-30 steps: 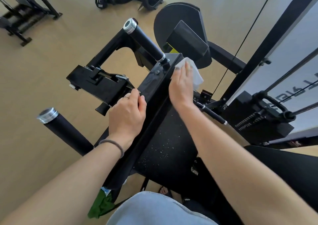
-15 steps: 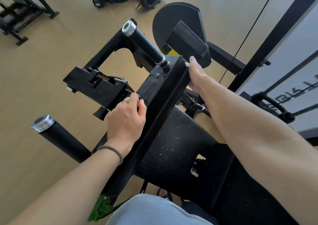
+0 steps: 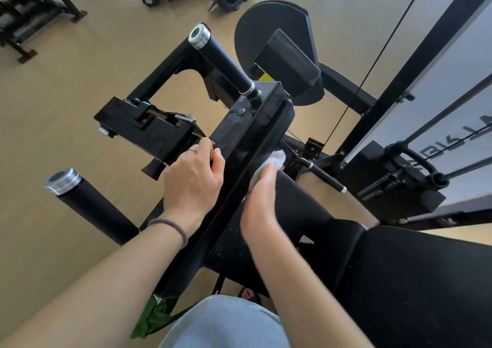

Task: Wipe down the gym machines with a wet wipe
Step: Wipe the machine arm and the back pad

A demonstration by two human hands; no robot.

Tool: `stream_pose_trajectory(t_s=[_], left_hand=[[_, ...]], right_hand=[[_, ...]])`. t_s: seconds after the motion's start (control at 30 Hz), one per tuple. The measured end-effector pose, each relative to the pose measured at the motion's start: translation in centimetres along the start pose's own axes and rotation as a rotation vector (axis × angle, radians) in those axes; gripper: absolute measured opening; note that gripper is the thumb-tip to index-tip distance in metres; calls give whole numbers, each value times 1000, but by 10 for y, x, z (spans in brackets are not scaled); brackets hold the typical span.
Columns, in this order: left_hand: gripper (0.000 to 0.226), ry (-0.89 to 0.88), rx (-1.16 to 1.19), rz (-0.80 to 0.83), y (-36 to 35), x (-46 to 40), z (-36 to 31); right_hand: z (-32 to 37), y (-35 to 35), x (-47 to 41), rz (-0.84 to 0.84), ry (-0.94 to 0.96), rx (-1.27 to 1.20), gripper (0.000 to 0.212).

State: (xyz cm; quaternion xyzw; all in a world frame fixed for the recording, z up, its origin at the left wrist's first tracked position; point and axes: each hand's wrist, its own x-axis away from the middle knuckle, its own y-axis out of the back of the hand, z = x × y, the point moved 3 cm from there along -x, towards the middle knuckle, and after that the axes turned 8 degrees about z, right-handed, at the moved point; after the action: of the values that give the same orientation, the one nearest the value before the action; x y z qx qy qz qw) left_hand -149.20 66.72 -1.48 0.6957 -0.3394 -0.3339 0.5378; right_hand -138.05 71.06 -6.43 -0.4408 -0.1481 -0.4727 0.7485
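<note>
We view the gym machine (image 3: 247,134) from above; its long black beam (image 3: 239,161) runs diagonally from lower left to upper right. Our left hand (image 3: 193,181) rests on the left edge of the beam, fingers curled over that edge and gripping it; a ring sits on one finger and a dark band circles the wrist. Our right hand (image 3: 259,195) lies against the right side of the beam, fingers curled round the white wet wipe (image 3: 271,162), which is pressed to the beam's side face; part of the wipe protrudes beyond the fingertips. A black padded roller (image 3: 223,60) with a silver cap projects from the beam's far end; a second roller (image 3: 87,201) stands at lower left. The floor (image 3: 53,108) is tan.
</note>
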Motion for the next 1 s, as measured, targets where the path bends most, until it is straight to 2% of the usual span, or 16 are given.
stream_pose_trajectory(t_s=[0.07, 0.17, 0.2, 0.3, 0.33, 0.37, 0.47, 0.57, 0.67, 0.77, 0.8, 0.87, 0.93, 1.0], left_hand=[[23, -4, 3, -1, 0, 0, 0], [23, 4, 4, 4, 1, 0, -1], [23, 7, 2, 2, 1, 0, -1], [22, 12, -2, -5, 2, 1, -2], [23, 11, -4, -3, 2, 1, -2], [24, 15, -7, -1, 2, 1, -2], [25, 34, -9, -6, 1, 0, -2], [24, 31, -7, -12, 2, 0, -3], [24, 39, -3, 0, 3, 1, -3], [23, 27, 10, -1, 4, 2, -4], [23, 22, 11, -3, 5, 2, -4], [22, 26, 8, -3, 4, 2, -4], [23, 39, 0, -8, 3, 1, -3], [25, 36, -6, -17, 3, 1, -3]], right_hand=[[-15, 0, 12, 51, -17, 25, 60], [11, -2, -3, 39, 71, 62, 58], [26, -7, -7, 31, 118, 68, 63], [40, -7, -38, -9, 251, 140, 104], [34, -6, -37, -16, 271, 175, 108], [24, -7, -28, -13, 286, 211, 103], [-24, -15, 31, 71, 328, 264, 56], [-45, -19, 53, 76, 360, 326, 60], [-7, -14, -1, 31, 484, 299, 73], [22, 1, -56, -44, 360, 259, 73], [24, -1, -54, -61, 337, 282, 67], [11, -10, -27, -63, 419, 309, 41], [-16, -19, 17, 21, 479, 277, 49], [-49, -17, 46, 74, 471, 359, 57]])
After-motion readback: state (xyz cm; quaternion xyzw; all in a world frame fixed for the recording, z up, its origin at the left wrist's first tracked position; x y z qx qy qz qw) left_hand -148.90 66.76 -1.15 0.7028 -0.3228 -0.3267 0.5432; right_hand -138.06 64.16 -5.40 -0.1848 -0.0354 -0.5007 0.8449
